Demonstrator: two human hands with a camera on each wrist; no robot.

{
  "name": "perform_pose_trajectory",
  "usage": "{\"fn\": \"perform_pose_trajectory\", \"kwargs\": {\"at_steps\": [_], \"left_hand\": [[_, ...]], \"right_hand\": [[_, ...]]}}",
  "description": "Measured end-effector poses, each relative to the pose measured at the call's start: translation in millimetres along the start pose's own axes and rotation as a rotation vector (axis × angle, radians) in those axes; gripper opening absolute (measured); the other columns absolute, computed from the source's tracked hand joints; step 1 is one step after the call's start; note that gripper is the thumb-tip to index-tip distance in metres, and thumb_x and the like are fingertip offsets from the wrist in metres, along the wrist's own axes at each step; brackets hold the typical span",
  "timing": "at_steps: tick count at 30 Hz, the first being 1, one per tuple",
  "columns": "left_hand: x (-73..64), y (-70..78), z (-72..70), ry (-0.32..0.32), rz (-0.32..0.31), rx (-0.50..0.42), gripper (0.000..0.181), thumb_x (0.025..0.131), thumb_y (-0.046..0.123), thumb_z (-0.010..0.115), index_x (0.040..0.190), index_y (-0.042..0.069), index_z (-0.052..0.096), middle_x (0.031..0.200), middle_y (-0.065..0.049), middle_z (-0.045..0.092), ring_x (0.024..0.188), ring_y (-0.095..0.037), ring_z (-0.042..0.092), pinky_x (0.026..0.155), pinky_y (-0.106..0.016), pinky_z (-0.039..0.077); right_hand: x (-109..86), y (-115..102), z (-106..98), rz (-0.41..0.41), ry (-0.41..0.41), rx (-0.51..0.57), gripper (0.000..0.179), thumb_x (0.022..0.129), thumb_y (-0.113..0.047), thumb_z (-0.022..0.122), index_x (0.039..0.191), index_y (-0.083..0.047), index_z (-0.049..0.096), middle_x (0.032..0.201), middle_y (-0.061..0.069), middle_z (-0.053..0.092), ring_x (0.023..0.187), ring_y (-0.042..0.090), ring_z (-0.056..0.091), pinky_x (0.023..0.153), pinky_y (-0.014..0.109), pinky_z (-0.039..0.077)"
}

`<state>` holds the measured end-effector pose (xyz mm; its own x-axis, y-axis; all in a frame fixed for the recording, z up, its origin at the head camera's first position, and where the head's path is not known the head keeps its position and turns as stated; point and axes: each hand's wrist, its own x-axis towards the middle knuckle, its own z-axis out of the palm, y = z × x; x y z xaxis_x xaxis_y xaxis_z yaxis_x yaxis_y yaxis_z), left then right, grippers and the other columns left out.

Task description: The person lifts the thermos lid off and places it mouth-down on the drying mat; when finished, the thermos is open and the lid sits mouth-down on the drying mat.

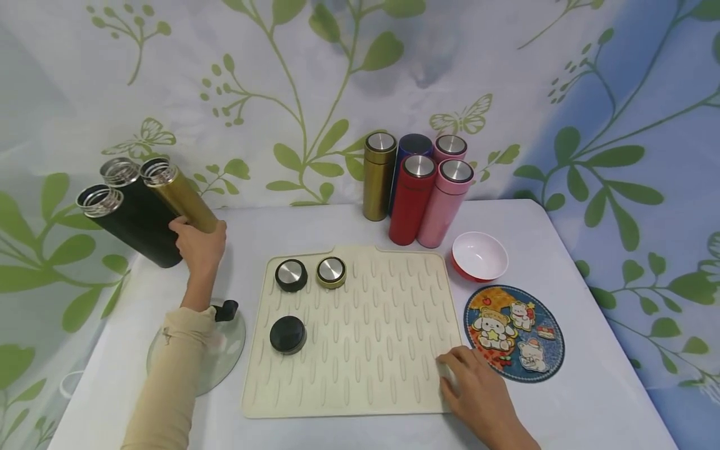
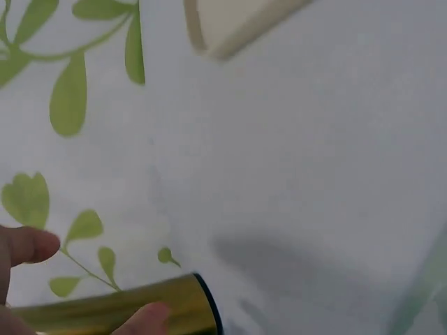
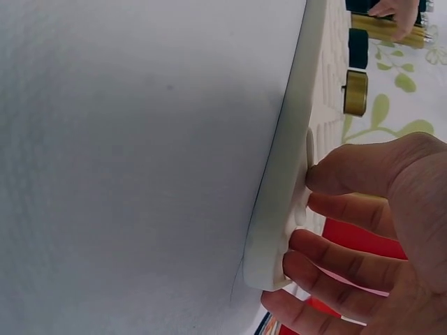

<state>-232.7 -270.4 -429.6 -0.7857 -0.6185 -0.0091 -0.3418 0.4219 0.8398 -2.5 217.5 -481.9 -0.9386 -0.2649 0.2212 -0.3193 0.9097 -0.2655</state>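
Observation:
My left hand (image 1: pixel 202 247) is at the lower part of an uncapped gold thermos bottle (image 1: pixel 188 200). In the left wrist view a fingertip touches the gold bottle (image 2: pixel 185 303), while another digit (image 2: pixel 35 244) stands apart from it. Two uncapped black thermos bottles (image 1: pixel 140 219) stand beside it. My right hand (image 1: pixel 478 390) rests its fingertips on the right edge of a cream mat (image 1: pixel 360 350). On this mat lie a black lid with a silver top (image 1: pixel 290 275), a gold lid (image 1: pixel 331 272) and a dark lid (image 1: pixel 288 334).
Capped bottles stand at the back: gold (image 1: pixel 379 181), blue (image 1: pixel 414 145), red (image 1: pixel 412 203) and pink (image 1: pixel 444 206). A red and white bowl (image 1: pixel 479 256) and a round cartoon placemat (image 1: pixel 529 312) lie to the right. Under my left forearm is a glass lid (image 1: pixel 225 350) with a black knob.

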Motion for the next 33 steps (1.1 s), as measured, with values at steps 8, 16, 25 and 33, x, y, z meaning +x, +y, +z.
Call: {"fn": "perform_pose_trajectory", "kwargs": {"at_steps": [8, 16, 25, 33], "left_hand": [[-29.1, 29.0, 17.1, -0.332, 0.191, -0.013, 0.067, 0.096, 0.032, 0.064, 0.147, -0.001, 0.037, 0.134, -0.024, 0.056, 0.115, -0.036, 0.062, 0.081, -0.036, 0.053], [-39.1, 61.0, 63.3, -0.522, 0.393, -0.06, 0.059, 0.094, 0.023, 0.069, 0.142, 0.002, 0.043, 0.131, -0.022, 0.06, 0.117, -0.035, 0.061, 0.089, -0.048, 0.053], [-47.3, 106.9, 110.0, -0.664, 0.619, -0.014, 0.063, 0.093, 0.021, 0.071, 0.143, -0.002, 0.04, 0.13, -0.024, 0.06, 0.122, -0.036, 0.058, 0.102, -0.047, 0.045], [-55.5, 141.2, 148.1, -0.73, 0.685, 0.017, 0.074, 0.09, 0.024, 0.074, 0.147, 0.0, 0.035, 0.135, -0.024, 0.056, 0.126, -0.035, 0.054, 0.104, -0.043, 0.043]], "right_hand": [[-0.8, -1, 0, 0.034, -0.012, 0.003, 0.03, 0.069, -0.012, 0.084, 0.098, -0.012, 0.076, 0.098, 0.001, 0.062, 0.09, 0.02, 0.058, 0.072, 0.038, 0.054], [-1.0, -3, 1, 0.073, -0.028, 0.014, 0.03, 0.069, -0.012, 0.085, 0.098, -0.013, 0.076, 0.099, 0.0, 0.062, 0.09, 0.02, 0.058, 0.073, 0.038, 0.054], [-2.2, -3, 2, 0.087, -0.016, 0.018, 0.03, 0.069, -0.012, 0.084, 0.098, -0.013, 0.076, 0.099, 0.0, 0.062, 0.09, 0.02, 0.057, 0.074, 0.039, 0.053], [-2.4, -3, 2, 0.108, -0.03, 0.027, 0.03, 0.07, -0.011, 0.084, 0.098, -0.013, 0.076, 0.099, 0.0, 0.062, 0.09, 0.02, 0.057, 0.077, 0.039, 0.053]]}}
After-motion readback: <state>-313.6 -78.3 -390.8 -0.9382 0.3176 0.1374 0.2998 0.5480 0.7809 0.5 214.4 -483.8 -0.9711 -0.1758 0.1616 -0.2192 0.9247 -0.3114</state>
